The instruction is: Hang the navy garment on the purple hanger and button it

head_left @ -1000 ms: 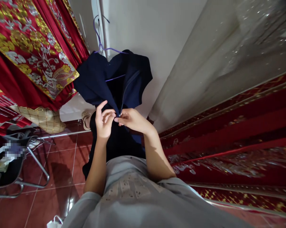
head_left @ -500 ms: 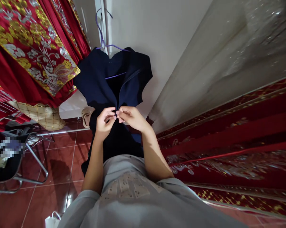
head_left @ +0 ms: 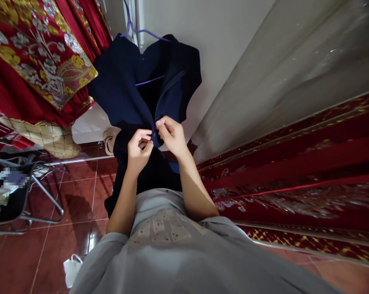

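Both hands had crept up the front of the navy garment [head_left: 123, 90] since a second before, and the hanger now sat nearer the top of the view. She stood close to it as it hung from a purple hanger [head_left: 143, 32] against the pale wall. Her left hand [head_left: 139, 149] pinched the left edge of the opening, fingers [head_left: 144, 134] curled tight on the cloth, while the right hand [head_left: 171, 135] gripped the facing edge, the two nearly touching at the seam. Whether a zipper pull lay between them I could not tell. Below her hands the front looked closed; above them it gaped open to the collar, so roughly the upper half seemed left. Red embroidered fabric [head_left: 34, 53] hung to the left, above a metal chair [head_left: 34, 196] on the tiled floor [head_left: 80, 192].
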Action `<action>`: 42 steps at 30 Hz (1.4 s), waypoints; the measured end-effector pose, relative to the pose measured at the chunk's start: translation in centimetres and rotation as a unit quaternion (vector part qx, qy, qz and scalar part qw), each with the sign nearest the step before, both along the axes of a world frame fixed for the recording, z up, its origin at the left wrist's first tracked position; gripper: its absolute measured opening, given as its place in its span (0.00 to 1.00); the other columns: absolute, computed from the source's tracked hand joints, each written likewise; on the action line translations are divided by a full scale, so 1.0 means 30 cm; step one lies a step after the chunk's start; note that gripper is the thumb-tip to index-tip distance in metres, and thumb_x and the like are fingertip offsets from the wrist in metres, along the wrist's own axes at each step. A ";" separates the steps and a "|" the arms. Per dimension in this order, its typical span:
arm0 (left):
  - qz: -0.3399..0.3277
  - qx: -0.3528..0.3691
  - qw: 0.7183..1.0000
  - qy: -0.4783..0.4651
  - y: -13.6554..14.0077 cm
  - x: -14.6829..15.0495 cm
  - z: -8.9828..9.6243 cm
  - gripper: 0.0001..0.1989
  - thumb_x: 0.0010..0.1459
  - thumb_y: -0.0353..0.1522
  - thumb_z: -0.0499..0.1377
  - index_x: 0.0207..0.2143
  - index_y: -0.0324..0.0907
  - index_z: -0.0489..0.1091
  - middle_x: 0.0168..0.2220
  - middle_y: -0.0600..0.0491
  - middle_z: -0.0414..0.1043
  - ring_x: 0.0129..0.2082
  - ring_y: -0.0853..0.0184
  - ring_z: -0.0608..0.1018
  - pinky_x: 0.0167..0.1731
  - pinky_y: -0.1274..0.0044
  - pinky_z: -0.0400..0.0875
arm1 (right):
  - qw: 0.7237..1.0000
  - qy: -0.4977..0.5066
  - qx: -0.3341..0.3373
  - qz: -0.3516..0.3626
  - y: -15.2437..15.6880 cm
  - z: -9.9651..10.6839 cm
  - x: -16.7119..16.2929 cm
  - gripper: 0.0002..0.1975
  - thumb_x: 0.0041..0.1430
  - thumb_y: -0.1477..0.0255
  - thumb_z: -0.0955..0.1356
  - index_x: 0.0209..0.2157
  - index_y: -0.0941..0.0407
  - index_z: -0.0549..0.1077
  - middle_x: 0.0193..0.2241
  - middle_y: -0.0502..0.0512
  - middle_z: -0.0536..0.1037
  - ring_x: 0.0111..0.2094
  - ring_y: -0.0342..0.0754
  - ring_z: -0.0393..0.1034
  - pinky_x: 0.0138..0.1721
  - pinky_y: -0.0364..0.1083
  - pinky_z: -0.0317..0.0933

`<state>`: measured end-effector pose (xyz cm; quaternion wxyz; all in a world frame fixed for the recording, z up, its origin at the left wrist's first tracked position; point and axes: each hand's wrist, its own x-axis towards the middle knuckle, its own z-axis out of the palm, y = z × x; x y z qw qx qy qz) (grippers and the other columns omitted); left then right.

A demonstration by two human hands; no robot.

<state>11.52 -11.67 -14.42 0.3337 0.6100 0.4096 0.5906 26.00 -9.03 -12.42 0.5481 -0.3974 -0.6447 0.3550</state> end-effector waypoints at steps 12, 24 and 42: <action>0.028 0.030 0.998 -0.047 0.025 0.002 -0.030 0.11 0.58 0.31 0.64 0.44 0.41 0.74 0.38 0.49 0.77 0.40 0.63 0.81 0.44 0.72 0.78 | 0.996 -0.002 -0.020 0.089 -0.001 0.023 0.026 0.16 0.61 0.55 0.71 0.36 0.53 0.71 0.23 0.48 0.68 0.26 0.44 0.63 0.31 0.46 0.58; 0.099 0.092 0.990 -0.046 0.007 -0.023 -0.013 0.07 0.60 0.35 0.66 0.38 0.40 0.76 0.35 0.50 0.78 0.36 0.66 0.81 0.38 0.78 0.77 | 0.982 -0.081 0.148 0.083 0.105 0.134 -0.046 0.13 0.73 0.62 0.62 0.37 0.55 0.68 0.25 0.49 0.71 0.26 0.43 0.65 0.33 0.45 0.58; 0.159 0.101 0.971 -0.144 0.009 -0.036 -0.001 0.11 0.56 0.33 0.69 0.37 0.42 0.69 0.35 0.52 0.75 0.37 0.67 0.80 0.41 0.76 0.75 | 0.895 -0.345 0.221 0.177 0.135 0.232 -0.030 0.06 0.63 0.76 0.66 0.38 0.59 0.75 0.33 0.55 0.78 0.31 0.44 0.69 0.35 0.45 0.58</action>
